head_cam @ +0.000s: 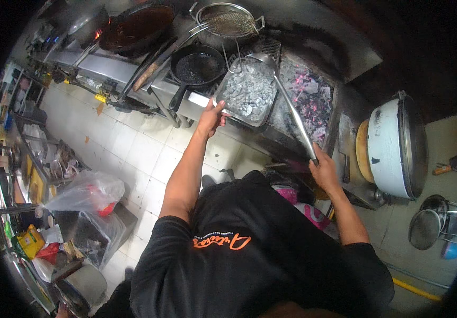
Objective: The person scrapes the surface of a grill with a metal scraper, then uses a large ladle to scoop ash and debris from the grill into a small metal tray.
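Grey ash and charcoal bits fill a rectangular metal tray [266, 118]. My left hand [211, 119] grips its near left corner, thumb over the rim. My right hand [324, 167] is closed around the handle end of a long metal ladle [297, 115], whose bowl lies at the far edge of the ash in the tray. Right of the tray, a charcoal bed [310, 95] holds dark lumps, grey ash and pink-glowing embers. The ladle's handle crosses over between the tray and the embers.
A black cast-iron skillet [198, 66] sits left of the tray, with a wire strainer [228, 20] behind. A large dark pan [139, 28] stands farther left, near a small flame. On the right is a big lidded white pot [385, 147]. Plastic bags [93, 192] are at lower left.
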`<state>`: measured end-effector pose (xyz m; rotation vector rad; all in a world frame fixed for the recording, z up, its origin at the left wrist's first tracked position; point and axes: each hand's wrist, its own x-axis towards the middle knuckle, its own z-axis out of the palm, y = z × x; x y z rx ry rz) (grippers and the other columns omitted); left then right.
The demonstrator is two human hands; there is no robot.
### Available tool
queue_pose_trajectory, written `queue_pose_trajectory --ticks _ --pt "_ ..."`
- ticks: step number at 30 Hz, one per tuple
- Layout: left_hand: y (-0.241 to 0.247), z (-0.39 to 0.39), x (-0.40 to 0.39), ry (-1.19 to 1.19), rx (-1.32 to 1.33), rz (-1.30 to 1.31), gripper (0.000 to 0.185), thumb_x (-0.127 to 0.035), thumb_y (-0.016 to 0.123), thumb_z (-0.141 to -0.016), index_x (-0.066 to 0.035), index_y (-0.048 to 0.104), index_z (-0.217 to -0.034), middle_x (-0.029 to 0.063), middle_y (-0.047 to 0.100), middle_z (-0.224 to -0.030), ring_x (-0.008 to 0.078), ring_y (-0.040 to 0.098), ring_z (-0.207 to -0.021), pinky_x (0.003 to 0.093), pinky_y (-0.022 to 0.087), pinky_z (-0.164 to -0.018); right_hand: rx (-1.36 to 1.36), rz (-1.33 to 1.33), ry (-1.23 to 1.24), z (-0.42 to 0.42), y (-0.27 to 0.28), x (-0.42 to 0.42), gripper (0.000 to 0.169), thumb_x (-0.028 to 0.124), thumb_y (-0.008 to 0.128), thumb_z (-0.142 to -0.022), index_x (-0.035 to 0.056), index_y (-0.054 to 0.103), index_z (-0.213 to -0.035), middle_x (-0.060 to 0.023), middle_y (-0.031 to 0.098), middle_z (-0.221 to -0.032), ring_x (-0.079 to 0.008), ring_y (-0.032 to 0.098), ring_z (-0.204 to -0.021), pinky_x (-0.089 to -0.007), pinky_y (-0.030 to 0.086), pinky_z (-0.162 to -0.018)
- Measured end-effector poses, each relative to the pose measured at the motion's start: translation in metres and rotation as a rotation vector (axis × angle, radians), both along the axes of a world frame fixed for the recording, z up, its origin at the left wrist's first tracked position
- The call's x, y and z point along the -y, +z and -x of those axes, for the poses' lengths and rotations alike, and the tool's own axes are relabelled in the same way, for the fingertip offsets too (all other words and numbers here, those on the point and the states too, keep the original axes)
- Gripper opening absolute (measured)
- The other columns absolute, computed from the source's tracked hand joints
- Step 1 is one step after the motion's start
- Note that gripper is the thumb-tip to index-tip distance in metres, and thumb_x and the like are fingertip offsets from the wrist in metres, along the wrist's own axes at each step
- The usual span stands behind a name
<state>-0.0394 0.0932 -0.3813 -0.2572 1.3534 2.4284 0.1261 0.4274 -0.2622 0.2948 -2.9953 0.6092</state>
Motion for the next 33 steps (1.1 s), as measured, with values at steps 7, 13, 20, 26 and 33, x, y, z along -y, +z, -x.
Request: queue_pose_trajectory --ticks 7,13,20,26,33 --pt "-0.007 0.000 -0.005 -0.007 -0.015 -0.010 0.049 -0.014 0.055 -0.085 -0.014 0.032 -0.128 0.0043 0.054 -0.087 0.0096 0.048 -0.047 0.0214 0.040 -0.037 0.054 0.041 -0.018 0.004 0.004 -0.012 0.056 0.008 0.058 -0.075 0.0037 0.038 -0.128 -0.0248 0.053 -0.110 -0.0379 0.056 -0.091 -0.0400 0.045 -0.078" --pt "-0.004 -0.018 -0.018 0.116 -0.003 -0.075 0.040 -0.008 0.055 -0.082 -0.014 0.040 -0.118 0.0024 0.050 -0.086 0.0102 0.044 -0.048 0.0237 0.038 -0.042 0.178 0.141 0.014 0.020 0.015 -0.030 0.053 0.008 0.059 -0.076 0.0050 0.042 -0.126 -0.0232 0.054 -0.112 -0.0320 0.059 -0.091 -0.0344 0.047 -0.076" --pt "-0.007 -0.051 -0.041 0.281 0.042 -0.136 0.041 -0.002 0.048 -0.080 -0.011 0.038 -0.118 0.0030 0.049 -0.081 0.0087 0.043 -0.045 0.0216 0.038 -0.037 0.279 0.504 -0.055 0.024 -0.007 -0.059 0.053 0.005 0.060 -0.077 -0.0006 0.041 -0.126 -0.0158 0.060 -0.100 -0.0161 0.057 -0.060 -0.0266 0.046 -0.053" --pt "-0.001 -0.086 -0.045 0.367 0.095 -0.106 0.036 -0.002 0.047 -0.080 -0.011 0.038 -0.114 0.0031 0.047 -0.082 0.0096 0.040 -0.047 0.0228 0.036 -0.040 0.535 0.972 -0.221 0.022 -0.009 -0.061 0.057 0.000 0.057 -0.078 -0.0015 0.034 -0.130 -0.0067 0.055 -0.075 -0.0084 0.045 -0.043 -0.0222 0.036 -0.037" --pt "-0.002 -0.119 -0.045 0.367 0.115 -0.115 0.031 -0.006 0.049 -0.080 -0.015 0.043 -0.109 0.0002 0.047 -0.080 0.0074 0.040 -0.048 0.0227 0.036 -0.043 0.583 1.175 -0.328 0.012 -0.015 -0.087 0.054 0.003 0.057 -0.079 -0.0013 0.036 -0.129 -0.0053 0.051 -0.067 -0.0106 0.047 -0.042 -0.0237 0.038 -0.034"
